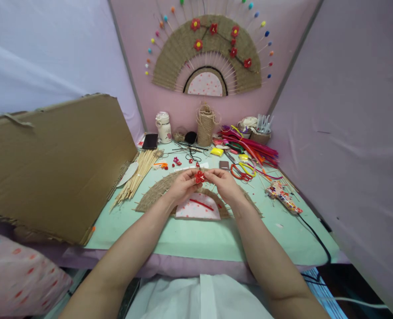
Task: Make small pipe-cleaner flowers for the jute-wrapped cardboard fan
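A small red flower [200,177] is pinched between my two hands above the table. My left hand [183,186] is closed on its left side, thumb and fingers together. From the other side, the fingertips of my right hand [223,182] press on the flower's edge. Beneath both hands lies a half-round fan [154,191] wrapped in tan twine, with stick ends poking out around its rim. Its inner half-circle of white dotted fabric [196,212] carries a thin red strip [201,204]. My hands and forearms cover parts of the fan.
Behind the hands are small red flowers [177,161], red-handled scissors [241,173], a twine spool [205,126] and pink pipe cleaners [259,150]. Bamboo sticks [138,175] and a cardboard sheet [56,164] stand left. A corded glue gun [284,197] lies right. A finished-looking fan [169,53] hangs behind.
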A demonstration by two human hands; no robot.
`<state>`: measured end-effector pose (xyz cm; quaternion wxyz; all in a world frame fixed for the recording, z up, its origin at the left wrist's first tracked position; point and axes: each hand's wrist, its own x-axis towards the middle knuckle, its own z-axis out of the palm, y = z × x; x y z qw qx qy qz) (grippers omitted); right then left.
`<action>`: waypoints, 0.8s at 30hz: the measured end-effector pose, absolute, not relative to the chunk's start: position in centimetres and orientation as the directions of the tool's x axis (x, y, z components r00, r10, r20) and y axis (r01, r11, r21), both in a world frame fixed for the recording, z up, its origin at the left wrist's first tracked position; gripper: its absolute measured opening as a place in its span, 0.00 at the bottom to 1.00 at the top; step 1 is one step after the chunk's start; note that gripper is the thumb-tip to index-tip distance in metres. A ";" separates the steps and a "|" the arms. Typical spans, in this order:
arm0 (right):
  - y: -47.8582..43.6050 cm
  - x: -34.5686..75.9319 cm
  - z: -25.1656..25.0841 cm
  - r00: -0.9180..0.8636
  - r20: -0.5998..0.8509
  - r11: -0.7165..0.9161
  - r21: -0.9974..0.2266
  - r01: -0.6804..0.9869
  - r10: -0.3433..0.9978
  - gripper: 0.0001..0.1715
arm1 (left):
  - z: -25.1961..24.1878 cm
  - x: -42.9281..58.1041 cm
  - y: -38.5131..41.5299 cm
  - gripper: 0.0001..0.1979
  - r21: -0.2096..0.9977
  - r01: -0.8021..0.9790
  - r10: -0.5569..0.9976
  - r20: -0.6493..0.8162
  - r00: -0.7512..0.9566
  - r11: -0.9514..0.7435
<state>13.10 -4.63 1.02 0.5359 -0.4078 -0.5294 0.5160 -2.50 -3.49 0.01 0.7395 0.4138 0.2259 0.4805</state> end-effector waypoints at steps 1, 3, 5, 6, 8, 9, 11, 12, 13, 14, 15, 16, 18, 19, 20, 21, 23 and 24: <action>-4.6 13.1 0.9 -0.093 0.147 0.135 -0.983 -0.123 0.985 0.15 | -0.1 -2.5 -3.4 0.13 0.827 -0.526 0.899 0.061 0.434 0.198; -4.5 13.0 0.7 -0.096 0.147 0.133 -0.982 -0.136 0.984 0.15 | -0.4 -2.4 -3.4 0.13 0.822 -0.535 0.902 0.062 0.427 0.196; -4.3 12.9 0.4 -0.106 0.137 0.118 -0.979 -0.165 0.985 0.14 | -0.6 -2.4 -3.3 0.13 0.815 -0.545 0.904 0.064 0.423 0.197; -4.3 12.8 0.3 -0.113 0.127 0.105 -0.977 -0.184 0.985 0.14 | -0.6 -2.4 -3.2 0.14 0.812 -0.548 0.904 0.062 0.423 0.201; -4.2 12.7 0.1 -0.131 0.109 0.079 -0.973 -0.217 0.985 0.15 | -0.5 -2.5 -3.1 0.14 0.805 -0.552 0.903 0.050 0.427 0.216; -4.1 12.6 0.0 -0.134 0.102 0.070 -0.972 -0.223 0.986 0.15 | -0.5 -2.6 -3.0 0.14 0.800 -0.555 0.902 0.042 0.430 0.228; -4.0 12.6 0.1 -0.115 0.094 0.069 -0.977 -0.200 0.989 0.17 | -0.4 -2.7 -2.9 0.15 0.784 -0.565 0.898 0.024 0.440 0.257; -3.9 12.7 0.1 -0.087 0.091 0.075 -0.982 -0.173 0.992 0.19 | -0.4 -2.8 -2.8 0.15 0.775 -0.570 0.893 0.016 0.450 0.274; -3.8 12.8 0.1 -0.051 0.091 0.083 -0.986 -0.142 0.994 0.20 | -0.4 -2.8 -2.7 0.15 0.768 -0.570 0.885 0.008 0.465 0.292; -3.8 12.9 0.2 -0.022 0.095 0.092 -0.989 -0.116 0.995 0.22 | -0.4 -2.9 -2.7 0.15 0.762 -0.568 0.877 0.002 0.481 0.310; -3.7 13.0 0.2 -0.003 0.101 0.101 -0.990 -0.100 0.995 0.23 | -0.5 -2.9 -2.6 0.15 0.759 -0.564 0.868 -0.003 0.497 0.326; -3.7 13.0 0.3 0.004 0.108 0.107 -0.990 -0.092 0.994 0.23 | -0.6 -2.9 -2.6 0.16 0.759 -0.557 0.861 -0.009 0.509 0.337; -3.8 13.1 0.4 -0.016 0.123 0.121 -0.988 -0.096 0.992 0.22 | -0.8 -2.8 -2.6 0.16 0.763 -0.545 0.857 -0.022 0.515 0.347; -3.9 13.1 0.4 -0.036 0.129 0.125 -0.987 -0.100 0.991 0.21 | -0.8 -2.8 -2.6 0.16 0.766 -0.541 0.860 -0.028 0.510 0.346; -4.0 13.0 0.4 -0.049 0.131 0.125 -0.986 -0.107 0.990 0.20 | -0.9 -2.7 -2.6 0.15 0.771 -0.536 0.863 -0.033 0.504 0.343; -4.1 13.0 0.5 -0.060 0.130 0.122 -0.986 -0.114 0.990 0.18 | -0.9 -2.7 -2.7 0.14 0.777 -0.530 0.866 -0.038 0.498 0.339; -4.2 12.9 0.5 -0.073 0.119 0.109 -0.986 -0.127 0.990 0.16 | -0.9 -2.6 -2.8 0.13 0.786 -0.520 0.870 -0.044 0.492 0.335; -4.2 12.9 0.5 -0.074 0.109 0.099 -0.987 -0.129 0.991 0.16 | -0.8 -2.6 -2.8 0.12 0.788 -0.517 0.870 -0.047 0.490 0.334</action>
